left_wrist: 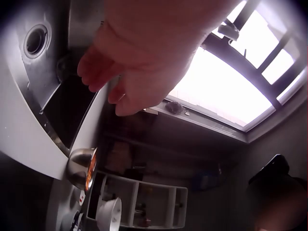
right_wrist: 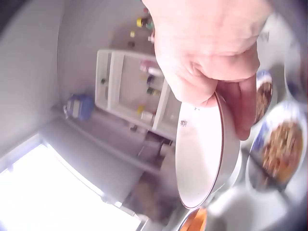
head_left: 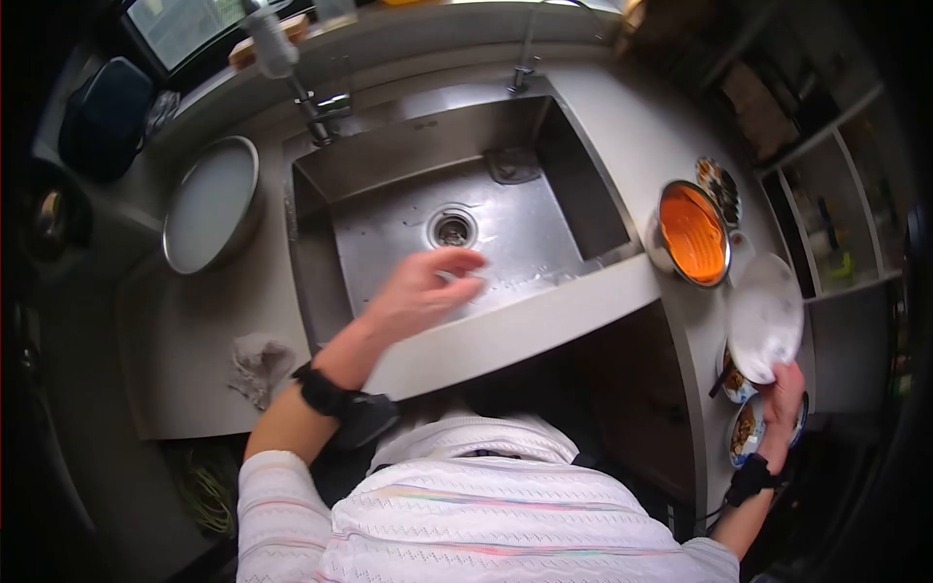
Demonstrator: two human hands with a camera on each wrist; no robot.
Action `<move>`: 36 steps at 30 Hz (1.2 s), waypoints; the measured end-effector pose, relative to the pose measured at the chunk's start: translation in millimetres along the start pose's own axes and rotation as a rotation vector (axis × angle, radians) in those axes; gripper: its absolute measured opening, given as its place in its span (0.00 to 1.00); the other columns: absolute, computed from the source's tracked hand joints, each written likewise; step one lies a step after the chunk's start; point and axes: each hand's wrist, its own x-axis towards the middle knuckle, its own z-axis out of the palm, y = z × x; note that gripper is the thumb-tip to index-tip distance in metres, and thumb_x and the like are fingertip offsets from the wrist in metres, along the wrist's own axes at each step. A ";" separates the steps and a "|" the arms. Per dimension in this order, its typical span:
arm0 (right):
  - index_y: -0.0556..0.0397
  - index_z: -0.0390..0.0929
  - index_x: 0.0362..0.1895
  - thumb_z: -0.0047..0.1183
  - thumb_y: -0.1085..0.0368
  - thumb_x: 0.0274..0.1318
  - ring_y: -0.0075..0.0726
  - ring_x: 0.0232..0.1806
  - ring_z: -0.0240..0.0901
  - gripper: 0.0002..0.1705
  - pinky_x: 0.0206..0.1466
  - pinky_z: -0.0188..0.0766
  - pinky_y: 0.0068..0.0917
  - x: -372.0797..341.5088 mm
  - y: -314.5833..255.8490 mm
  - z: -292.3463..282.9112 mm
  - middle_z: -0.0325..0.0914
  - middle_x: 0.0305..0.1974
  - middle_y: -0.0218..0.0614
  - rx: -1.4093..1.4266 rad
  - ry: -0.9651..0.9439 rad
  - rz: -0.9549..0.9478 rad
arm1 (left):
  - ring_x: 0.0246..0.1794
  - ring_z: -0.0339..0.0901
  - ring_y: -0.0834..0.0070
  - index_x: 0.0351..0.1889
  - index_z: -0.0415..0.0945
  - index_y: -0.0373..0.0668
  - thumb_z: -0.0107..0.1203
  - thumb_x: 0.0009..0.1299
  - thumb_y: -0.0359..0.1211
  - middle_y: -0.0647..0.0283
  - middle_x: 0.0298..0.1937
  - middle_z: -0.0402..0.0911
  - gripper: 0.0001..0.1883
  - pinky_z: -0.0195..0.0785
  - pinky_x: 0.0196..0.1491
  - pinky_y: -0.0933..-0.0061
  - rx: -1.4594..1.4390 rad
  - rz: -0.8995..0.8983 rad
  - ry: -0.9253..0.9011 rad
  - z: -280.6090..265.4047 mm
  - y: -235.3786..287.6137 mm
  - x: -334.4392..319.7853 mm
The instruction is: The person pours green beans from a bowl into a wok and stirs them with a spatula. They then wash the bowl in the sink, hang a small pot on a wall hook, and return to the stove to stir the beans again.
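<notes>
My right hand (head_left: 780, 403) pinches a white bowl (head_left: 766, 316) by its rim, above the right-hand counter. In the right wrist view the thumb is on the inner side of the bowl and the fingers are behind its outer wall. The bowl is tipped on its side, and its visible inside has small printed marks and no food. Just beyond it stands a steel bowl (head_left: 694, 233) of orange slices. Dishes of cooked food (right_wrist: 281, 149) lie below the right hand. My left hand (head_left: 418, 294) hovers over the sink's front edge, fingers loosely bent and holding nothing.
A steel sink (head_left: 389, 209) with a drain is set in the counter, with a faucet (head_left: 316, 121) behind it. On the left stand a large pale basin (head_left: 212, 206) and a crumpled cloth (head_left: 260, 369). White shelves (head_left: 836, 204) stand beyond the right counter.
</notes>
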 end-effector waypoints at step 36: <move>0.42 0.67 0.54 0.47 0.59 0.48 0.53 0.45 0.70 0.24 0.48 0.67 0.40 203.3 47.3 618.2 0.74 0.42 0.48 -1.152 -1.128 -0.898 | 0.46 0.72 0.72 0.55 0.62 0.32 0.56 0.57 0.26 0.58 0.48 0.72 0.27 0.71 0.43 0.72 -0.714 -0.084 0.963 -122.0 -97.6 5.4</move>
